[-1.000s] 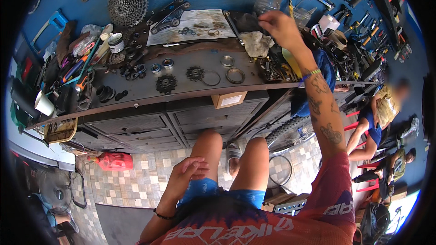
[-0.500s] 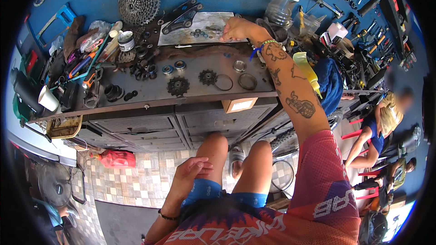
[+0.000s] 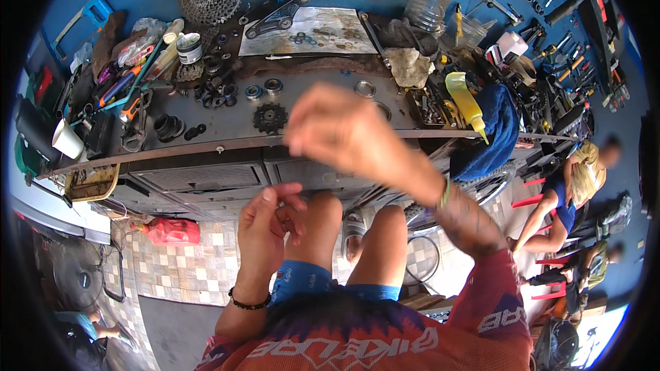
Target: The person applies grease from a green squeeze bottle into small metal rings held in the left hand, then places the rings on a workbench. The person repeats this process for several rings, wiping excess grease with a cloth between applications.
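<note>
My right hand, blurred by motion, hovers over the front edge of the workbench. Its fingertips are pinched together; whatever they hold is too smeared to make out. Lower down, in front of the drawers, my left hand is raised with its fingers loosely bent and apart. A black toothed pulley wheel lies just left of my right hand, with two bearings behind it. A metal ring sits beyond the hand, which covers other parts. Several small rings rest on a stained paper sheet.
A black linkage arm lies across the paper's left side. Tools and a white cup crowd the left end. To the right are a rag, a yellow squeeze bottle and a blue cloth. Two people sit at far right.
My right hand has come back from the paper toward me, over the bench's front edge. My left hand has risen, its fingers spreading a little. The view has shifted slightly.
</note>
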Available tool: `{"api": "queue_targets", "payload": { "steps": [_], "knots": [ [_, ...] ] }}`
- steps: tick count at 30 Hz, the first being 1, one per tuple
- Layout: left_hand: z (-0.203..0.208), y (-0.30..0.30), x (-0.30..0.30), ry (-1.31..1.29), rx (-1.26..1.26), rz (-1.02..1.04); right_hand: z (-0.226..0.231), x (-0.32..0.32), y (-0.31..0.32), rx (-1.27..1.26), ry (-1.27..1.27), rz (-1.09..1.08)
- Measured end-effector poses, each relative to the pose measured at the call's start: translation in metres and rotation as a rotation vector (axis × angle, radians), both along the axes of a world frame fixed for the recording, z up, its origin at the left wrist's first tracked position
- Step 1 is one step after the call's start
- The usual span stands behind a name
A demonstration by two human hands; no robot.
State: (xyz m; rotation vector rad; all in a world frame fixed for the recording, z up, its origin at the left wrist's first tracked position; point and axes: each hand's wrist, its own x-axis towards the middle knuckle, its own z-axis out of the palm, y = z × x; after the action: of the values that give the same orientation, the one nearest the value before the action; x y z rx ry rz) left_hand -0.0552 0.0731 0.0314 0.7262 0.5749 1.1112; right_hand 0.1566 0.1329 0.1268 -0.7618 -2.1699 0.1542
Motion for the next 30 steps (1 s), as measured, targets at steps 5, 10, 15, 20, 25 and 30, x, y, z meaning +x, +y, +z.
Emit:
{"api": "queue_targets", "payload": {
  "steps": [5, 10, 15, 20, 25, 30],
  "knots": [
    [0.002, 0.002, 0.016, 0.07, 0.075, -0.052, -0.025, -0.008, -0.084, -0.121, -0.121, -0.175],
    [0.017, 0.006, 0.037, 0.232, 0.241, -0.026, -0.013, 0.001, -0.098, -0.075, -0.131, -0.326],
    [0.05, 0.025, 0.061, 0.323, 0.333, -0.11, 0.008, 0.022, -0.09, -0.022, -0.197, -0.445],
    [0.061, 0.052, 0.069, 0.462, 0.625, 0.232, 0.045, 0.081, -0.028, -0.081, -0.138, -0.527],
    [0.05, 0.049, 0.051, 0.422, 0.514, 0.275, 0.037, 0.149, 0.046, -0.447, -0.247, -0.395],
    [0.003, 0.038, 0.015, 0.473, 0.416, 0.222, 0.041, 0.139, 0.06, -0.651, -0.37, -0.35]
  ]
}}
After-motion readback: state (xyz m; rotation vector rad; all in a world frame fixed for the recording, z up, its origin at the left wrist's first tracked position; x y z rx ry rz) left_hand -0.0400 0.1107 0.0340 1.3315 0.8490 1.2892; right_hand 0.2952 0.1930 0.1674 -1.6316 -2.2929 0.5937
